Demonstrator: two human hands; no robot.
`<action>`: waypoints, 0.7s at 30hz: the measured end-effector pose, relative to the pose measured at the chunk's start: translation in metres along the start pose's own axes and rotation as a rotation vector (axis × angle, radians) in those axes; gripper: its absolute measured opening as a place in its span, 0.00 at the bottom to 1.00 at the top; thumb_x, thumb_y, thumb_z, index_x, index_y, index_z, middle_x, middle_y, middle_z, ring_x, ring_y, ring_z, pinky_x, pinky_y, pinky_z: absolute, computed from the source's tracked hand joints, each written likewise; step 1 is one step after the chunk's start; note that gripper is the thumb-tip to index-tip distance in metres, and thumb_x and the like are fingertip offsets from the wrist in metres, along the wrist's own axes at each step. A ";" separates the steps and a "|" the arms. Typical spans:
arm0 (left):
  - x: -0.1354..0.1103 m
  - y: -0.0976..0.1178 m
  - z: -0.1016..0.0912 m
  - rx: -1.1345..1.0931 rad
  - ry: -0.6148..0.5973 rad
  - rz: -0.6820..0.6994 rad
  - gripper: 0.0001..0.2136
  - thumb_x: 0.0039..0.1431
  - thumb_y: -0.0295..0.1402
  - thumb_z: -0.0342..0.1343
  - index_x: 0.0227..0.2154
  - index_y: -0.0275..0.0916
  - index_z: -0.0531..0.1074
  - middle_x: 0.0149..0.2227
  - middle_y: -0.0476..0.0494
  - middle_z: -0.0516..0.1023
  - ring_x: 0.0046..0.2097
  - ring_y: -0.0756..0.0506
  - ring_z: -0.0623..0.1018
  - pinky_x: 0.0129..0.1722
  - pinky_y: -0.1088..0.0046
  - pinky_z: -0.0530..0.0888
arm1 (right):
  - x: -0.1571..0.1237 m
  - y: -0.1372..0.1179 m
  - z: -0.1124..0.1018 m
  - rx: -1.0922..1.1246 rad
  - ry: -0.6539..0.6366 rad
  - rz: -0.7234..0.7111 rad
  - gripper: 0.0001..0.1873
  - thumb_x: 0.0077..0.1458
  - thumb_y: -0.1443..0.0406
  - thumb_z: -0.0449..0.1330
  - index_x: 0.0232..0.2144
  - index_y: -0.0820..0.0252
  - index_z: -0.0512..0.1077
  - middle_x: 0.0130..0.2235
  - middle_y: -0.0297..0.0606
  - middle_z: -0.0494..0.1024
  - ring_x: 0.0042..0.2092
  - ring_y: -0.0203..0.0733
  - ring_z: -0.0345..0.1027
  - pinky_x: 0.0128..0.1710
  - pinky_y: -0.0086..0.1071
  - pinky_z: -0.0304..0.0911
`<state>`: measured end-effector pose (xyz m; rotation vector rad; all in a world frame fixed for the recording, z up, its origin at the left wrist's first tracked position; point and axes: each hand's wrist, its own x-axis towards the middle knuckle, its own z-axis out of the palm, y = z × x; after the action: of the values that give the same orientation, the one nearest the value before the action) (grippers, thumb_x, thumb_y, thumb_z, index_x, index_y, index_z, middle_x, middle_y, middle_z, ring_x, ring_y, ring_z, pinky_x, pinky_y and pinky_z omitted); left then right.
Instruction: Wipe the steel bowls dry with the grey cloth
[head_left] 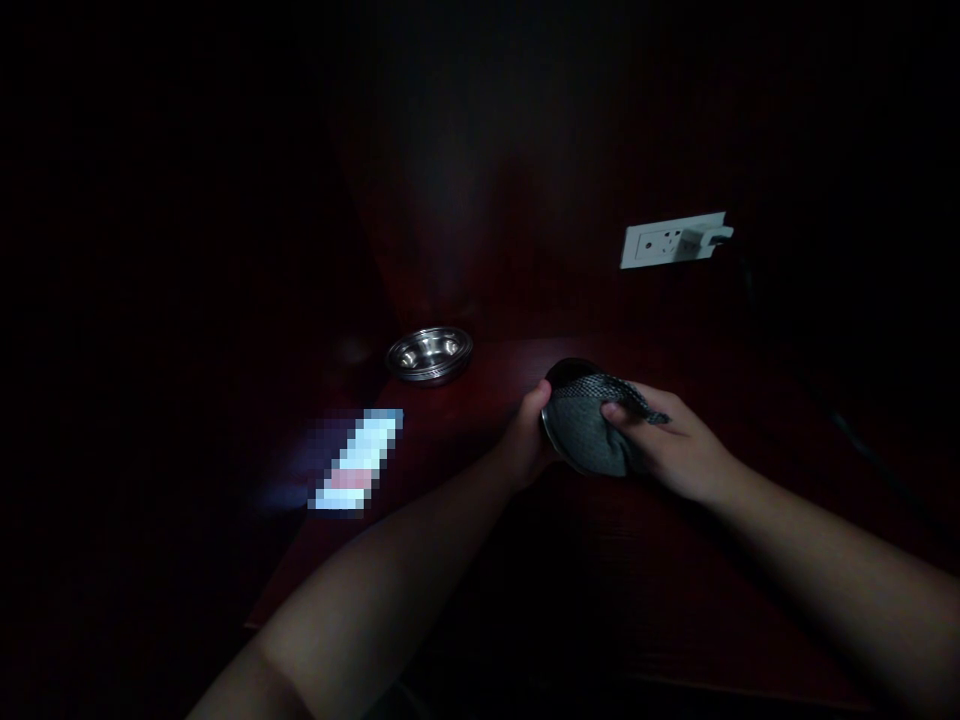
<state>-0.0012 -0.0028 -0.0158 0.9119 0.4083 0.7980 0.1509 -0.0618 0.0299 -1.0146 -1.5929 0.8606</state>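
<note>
My left hand [531, 440] grips the left edge of a round metal bowl [568, 370], its thumb on the rim. A grey cloth [589, 432] with a black-and-white patterned edge covers much of the bowl. My right hand [675, 440] is closed on this cloth and presses it against the bowl from the right, with the thumb on top. The fingers of both hands under the bowl are hidden. Farther back on the left, shiny metal bowls [429, 357] sit nested on the dark red table [495, 385].
A bright, pixelated screen [358, 465] lies at the table's left edge. On the back wall is a white socket plate [671, 241] with a plug [705, 240] in it, and a dark cable runs down to the right. The surroundings are very dark.
</note>
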 end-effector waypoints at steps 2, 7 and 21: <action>0.000 0.000 0.000 0.009 0.003 -0.003 0.32 0.57 0.57 0.44 0.50 0.35 0.72 0.50 0.33 0.77 0.55 0.32 0.72 0.54 0.51 0.66 | 0.000 0.001 0.000 -0.007 -0.001 0.001 0.21 0.51 0.48 0.61 0.28 0.61 0.69 0.28 0.35 0.71 0.30 0.39 0.63 0.29 0.31 0.62; -0.001 0.001 0.001 0.020 0.014 -0.012 0.32 0.56 0.58 0.44 0.49 0.34 0.73 0.49 0.31 0.77 0.54 0.31 0.73 0.53 0.49 0.67 | -0.001 0.002 -0.001 -0.025 -0.017 -0.001 0.21 0.52 0.48 0.61 0.28 0.61 0.70 0.28 0.35 0.70 0.29 0.38 0.62 0.28 0.31 0.62; -0.001 0.001 0.001 0.012 -0.006 0.000 0.33 0.56 0.57 0.44 0.50 0.34 0.72 0.50 0.31 0.76 0.55 0.30 0.72 0.53 0.49 0.66 | -0.001 0.002 -0.001 -0.057 -0.041 -0.030 0.19 0.55 0.50 0.59 0.29 0.61 0.71 0.28 0.35 0.71 0.29 0.39 0.63 0.27 0.30 0.62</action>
<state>-0.0014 -0.0039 -0.0143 0.9250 0.4089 0.7932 0.1520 -0.0623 0.0276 -1.0162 -1.6711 0.8246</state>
